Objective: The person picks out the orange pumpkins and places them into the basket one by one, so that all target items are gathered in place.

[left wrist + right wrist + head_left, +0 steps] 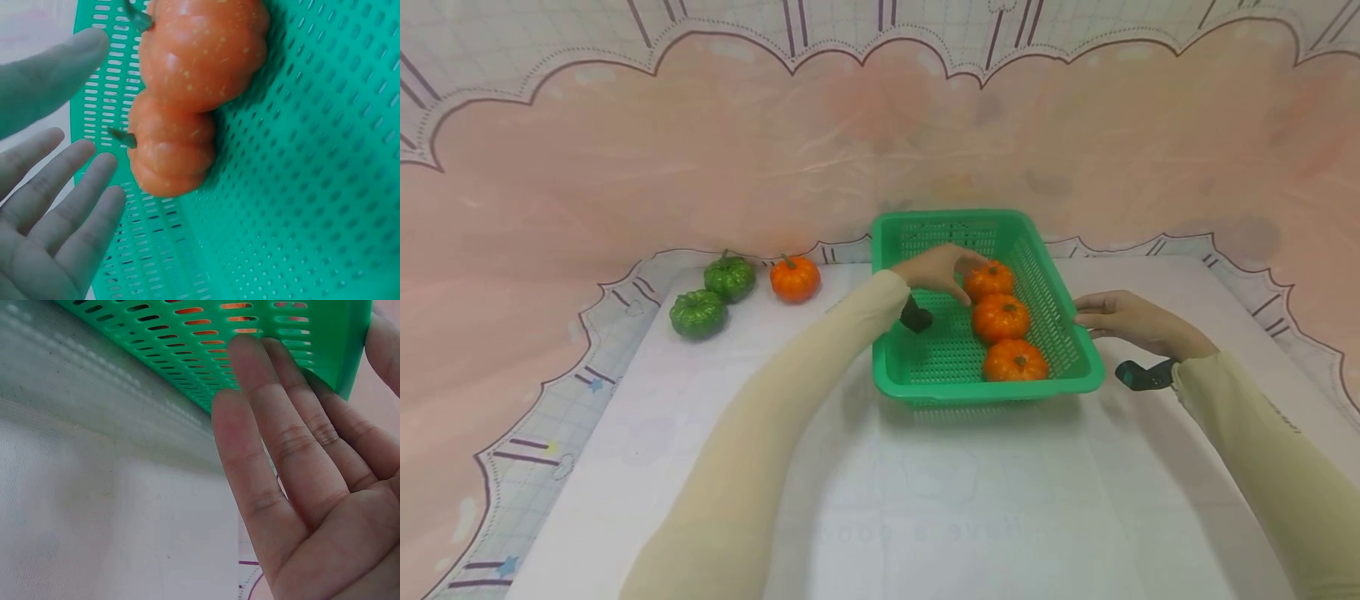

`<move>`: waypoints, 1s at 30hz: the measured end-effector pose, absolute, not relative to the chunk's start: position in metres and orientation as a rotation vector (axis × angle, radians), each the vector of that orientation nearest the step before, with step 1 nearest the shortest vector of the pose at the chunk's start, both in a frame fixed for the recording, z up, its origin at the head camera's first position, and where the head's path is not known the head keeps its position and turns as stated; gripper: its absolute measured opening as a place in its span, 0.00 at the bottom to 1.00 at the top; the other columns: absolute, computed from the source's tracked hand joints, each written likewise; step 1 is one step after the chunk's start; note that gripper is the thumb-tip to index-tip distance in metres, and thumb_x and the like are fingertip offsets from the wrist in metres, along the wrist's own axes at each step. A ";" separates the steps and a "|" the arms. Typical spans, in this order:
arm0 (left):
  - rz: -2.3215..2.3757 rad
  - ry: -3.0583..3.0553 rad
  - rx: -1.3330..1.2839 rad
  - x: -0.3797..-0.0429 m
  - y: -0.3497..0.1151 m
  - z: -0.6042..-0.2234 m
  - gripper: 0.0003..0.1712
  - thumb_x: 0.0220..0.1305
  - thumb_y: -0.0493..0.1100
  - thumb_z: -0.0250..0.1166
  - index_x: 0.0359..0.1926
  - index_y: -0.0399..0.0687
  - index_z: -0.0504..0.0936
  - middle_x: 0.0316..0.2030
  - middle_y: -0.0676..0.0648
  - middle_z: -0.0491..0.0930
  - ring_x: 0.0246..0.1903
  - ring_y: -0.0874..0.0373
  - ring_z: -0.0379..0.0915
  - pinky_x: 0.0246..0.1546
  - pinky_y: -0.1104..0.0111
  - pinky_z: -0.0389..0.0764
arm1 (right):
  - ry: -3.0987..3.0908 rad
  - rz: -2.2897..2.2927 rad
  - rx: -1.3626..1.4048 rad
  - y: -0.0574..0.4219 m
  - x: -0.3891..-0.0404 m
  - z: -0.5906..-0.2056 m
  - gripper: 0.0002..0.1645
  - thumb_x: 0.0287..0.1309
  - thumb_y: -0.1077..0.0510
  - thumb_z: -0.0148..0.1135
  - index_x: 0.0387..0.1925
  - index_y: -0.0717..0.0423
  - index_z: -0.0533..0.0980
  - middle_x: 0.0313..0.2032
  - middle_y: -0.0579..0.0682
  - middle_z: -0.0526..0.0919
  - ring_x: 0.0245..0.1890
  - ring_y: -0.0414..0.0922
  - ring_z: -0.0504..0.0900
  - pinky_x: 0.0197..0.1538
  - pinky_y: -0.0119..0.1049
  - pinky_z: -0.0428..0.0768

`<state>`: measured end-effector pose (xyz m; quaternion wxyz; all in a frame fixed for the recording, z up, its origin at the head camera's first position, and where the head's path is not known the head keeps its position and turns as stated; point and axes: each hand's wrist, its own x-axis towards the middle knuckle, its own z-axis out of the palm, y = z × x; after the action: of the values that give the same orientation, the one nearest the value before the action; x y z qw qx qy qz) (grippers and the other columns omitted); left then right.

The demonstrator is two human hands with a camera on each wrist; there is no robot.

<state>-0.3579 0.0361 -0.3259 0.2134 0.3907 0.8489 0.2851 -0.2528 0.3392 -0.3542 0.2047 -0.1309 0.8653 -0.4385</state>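
Note:
A green plastic basket [936, 390] with slotted sides stands on the table. Three small orange pumpkins line its right half: a far one [989, 282], a middle one [1002, 318] and a near one [1015, 361]. Over the basket my left hand [942, 268] reaches to the far pumpkin. The left wrist view shows its thumb and fingers spread, with a gap before the pumpkins [172, 147]. Outside the basket's right wall is my right hand [1131, 321]. Its fingers [294, 437] lie nearly straight against the slotted wall, the thumb beside the rim.
Left of the basket, another orange pumpkin [795, 279] sits on the white table [700, 433]. Two green pumpkins, one behind [730, 277] and one in front [698, 314], lie further left. A patterned pink sheet [760, 158] rises behind the table.

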 end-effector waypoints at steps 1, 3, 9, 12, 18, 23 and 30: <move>0.795 2.357 1.086 -0.358 0.035 -0.325 0.42 0.52 0.36 0.71 0.67 0.44 0.63 0.67 0.44 0.65 0.64 0.50 0.65 0.60 0.64 0.74 | 2.409 -1.229 -0.376 0.339 -0.253 -0.354 0.40 0.66 0.48 0.52 0.63 0.78 0.57 0.60 0.68 0.70 0.44 0.23 0.77 0.50 0.29 0.81; 0.806 2.355 1.082 -0.358 0.032 -0.323 0.42 0.51 0.36 0.71 0.67 0.44 0.64 0.67 0.44 0.65 0.63 0.50 0.65 0.59 0.63 0.74 | 2.406 -1.231 -0.378 0.339 -0.252 -0.354 0.40 0.66 0.48 0.53 0.63 0.78 0.57 0.61 0.69 0.70 0.44 0.23 0.77 0.50 0.30 0.81; 0.849 2.351 1.074 -0.360 0.023 -0.317 0.42 0.52 0.36 0.71 0.67 0.45 0.63 0.65 0.43 0.67 0.62 0.50 0.67 0.57 0.65 0.76 | 2.430 -1.175 -0.286 0.334 -0.250 -0.349 0.37 0.68 0.50 0.50 0.65 0.74 0.56 0.63 0.71 0.65 0.44 0.20 0.75 0.55 0.35 0.80; 0.881 2.354 1.058 -0.359 0.017 -0.314 0.42 0.52 0.37 0.71 0.68 0.46 0.63 0.66 0.45 0.67 0.62 0.52 0.67 0.57 0.66 0.76 | 2.435 -1.164 -0.267 0.333 -0.249 -0.347 0.36 0.68 0.51 0.50 0.66 0.73 0.56 0.64 0.70 0.65 0.43 0.19 0.74 0.57 0.37 0.79; 0.986 2.344 1.038 -0.358 0.000 -0.307 0.42 0.52 0.37 0.71 0.68 0.46 0.63 0.65 0.44 0.67 0.62 0.51 0.67 0.60 0.66 0.73 | 2.429 -1.167 -0.287 0.333 -0.249 -0.348 0.37 0.68 0.51 0.50 0.66 0.75 0.55 0.64 0.71 0.63 0.43 0.19 0.74 0.57 0.37 0.79; 1.085 2.346 1.038 -0.360 -0.014 -0.305 0.41 0.53 0.38 0.70 0.67 0.45 0.63 0.65 0.44 0.68 0.61 0.51 0.68 0.60 0.66 0.74 | 2.430 -1.163 -0.278 0.334 -0.250 -0.350 0.36 0.68 0.51 0.50 0.66 0.74 0.56 0.64 0.71 0.64 0.43 0.19 0.74 0.56 0.35 0.79; 1.246 2.342 1.016 -0.364 -0.030 -0.304 0.39 0.55 0.36 0.68 0.67 0.42 0.63 0.64 0.41 0.68 0.62 0.50 0.67 0.64 0.59 0.69 | 2.427 -1.162 -0.278 0.335 -0.250 -0.350 0.36 0.68 0.50 0.50 0.66 0.73 0.56 0.64 0.70 0.64 0.44 0.19 0.74 0.57 0.37 0.79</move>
<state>-0.3636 -0.0302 -0.3043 0.1497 0.3537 0.8151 0.4338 -0.2502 0.3347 -0.3500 0.2164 -0.1005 0.8760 -0.4192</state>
